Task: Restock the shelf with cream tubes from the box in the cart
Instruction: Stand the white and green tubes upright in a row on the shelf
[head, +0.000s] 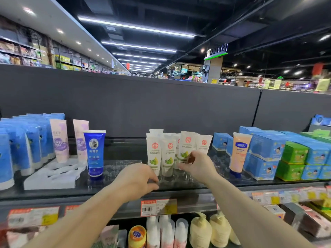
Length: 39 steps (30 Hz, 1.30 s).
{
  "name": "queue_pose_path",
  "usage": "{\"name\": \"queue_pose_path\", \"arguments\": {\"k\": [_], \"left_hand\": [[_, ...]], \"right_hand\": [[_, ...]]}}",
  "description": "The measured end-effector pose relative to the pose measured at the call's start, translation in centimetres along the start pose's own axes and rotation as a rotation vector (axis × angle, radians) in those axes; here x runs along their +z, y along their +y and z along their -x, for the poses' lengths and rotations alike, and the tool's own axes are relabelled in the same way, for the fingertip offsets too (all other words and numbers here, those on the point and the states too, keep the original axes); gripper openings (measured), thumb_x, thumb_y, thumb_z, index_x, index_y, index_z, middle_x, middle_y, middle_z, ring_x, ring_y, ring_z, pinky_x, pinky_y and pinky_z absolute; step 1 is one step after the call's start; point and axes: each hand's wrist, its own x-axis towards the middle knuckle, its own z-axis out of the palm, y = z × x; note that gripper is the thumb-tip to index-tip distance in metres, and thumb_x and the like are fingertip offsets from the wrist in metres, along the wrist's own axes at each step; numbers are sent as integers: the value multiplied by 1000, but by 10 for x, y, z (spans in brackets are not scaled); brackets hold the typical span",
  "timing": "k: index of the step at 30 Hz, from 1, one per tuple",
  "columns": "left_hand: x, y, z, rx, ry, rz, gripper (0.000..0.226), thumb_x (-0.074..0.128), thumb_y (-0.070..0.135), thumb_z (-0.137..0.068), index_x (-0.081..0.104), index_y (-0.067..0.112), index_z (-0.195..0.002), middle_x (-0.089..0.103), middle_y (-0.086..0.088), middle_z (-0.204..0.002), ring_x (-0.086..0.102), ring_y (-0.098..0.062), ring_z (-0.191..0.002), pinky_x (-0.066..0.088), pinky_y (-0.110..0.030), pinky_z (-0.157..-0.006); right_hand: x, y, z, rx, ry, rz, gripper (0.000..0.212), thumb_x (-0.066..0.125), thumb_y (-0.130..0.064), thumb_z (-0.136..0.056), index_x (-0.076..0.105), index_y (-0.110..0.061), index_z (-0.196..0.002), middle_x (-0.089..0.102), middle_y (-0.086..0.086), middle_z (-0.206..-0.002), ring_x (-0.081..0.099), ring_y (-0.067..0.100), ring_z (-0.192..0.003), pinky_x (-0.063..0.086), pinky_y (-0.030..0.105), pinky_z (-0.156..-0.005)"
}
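Centrally, at about six o'clock from the dark back panel, a cluster of white plastic cream tubes (169, 154) stands cap-down on the glossy black top shelf (125, 151). Each tube is flat-crimped at its top end, matte white, with a round red seal high on its face and a green-and-yellow fruit picture lower down; they crowd together, touching, some tilted slightly.

The right hand (196, 164) reaches in from five o'clock and pinches the lower part of one tube on the right side of the cluster, between thumb and forefinger. The left hand (138, 178) comes from seven o'clock with its fingers curled down at the base of the leftmost tube; motion blur hides whether it grips the tube, the clear moulded plastic tray (123, 167) under the tubes, or nothing.

At nine o'clock from the cluster stands a glossy dark-blue tube (95, 153) with a white crimped top, and beyond it two pale pink tubes (60, 140) and a frosted white holder (53, 176). At three o'clock stands a peach tube with a blue cap (239, 154), beside stacked blue and green cardboard boxes (286, 154).
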Motion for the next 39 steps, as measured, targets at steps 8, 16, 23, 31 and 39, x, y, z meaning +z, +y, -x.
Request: {"name": "queue_pose_path", "arguments": {"k": [8,16,23,31,39], "left_hand": [[8,-9,-5,53,44,-40,26,58,40,-92,70,32,-114,68,15,-111,60,-4,-102,51,-31,-94],[9,-7,-6,43,43,-60,26,57,41,-92,69,33,-114,67,15,-111,59,-3,-101,50,-28,-94],[9,-3,-5,31,50,-58,25,58,40,-92,69,32,-114,68,15,-110,59,-1,-100,49,-26,-94],[8,3,-1,6,50,-58,25,56,38,-94,70,32,-114,69,14,-110,60,-1,-99,47,-22,-92],[10,9,3,-84,53,-44,25,57,37,-93,69,31,-114,67,13,-113,60,-4,-101,47,-27,-94]], "right_hand": [[9,4,0,-4,-52,114,29,74,-32,-83,65,-24,-110,68,-9,-109,61,11,-97,51,30,-84],[-2,-14,-9,79,-190,190,33,71,-28,-86,62,-16,-116,67,-3,-107,61,17,-93,54,32,-83],[-15,-26,-13,85,-336,401,46,64,-30,-92,52,-9,-131,60,8,-121,55,21,-100,49,32,-90],[-12,-8,-8,94,-229,113,33,68,-40,-87,59,-18,-110,61,-2,-102,60,15,-89,46,23,-69],[-2,12,-12,42,-222,134,24,67,-45,-87,59,-26,-98,64,-6,-98,62,14,-85,56,35,-81]]}}
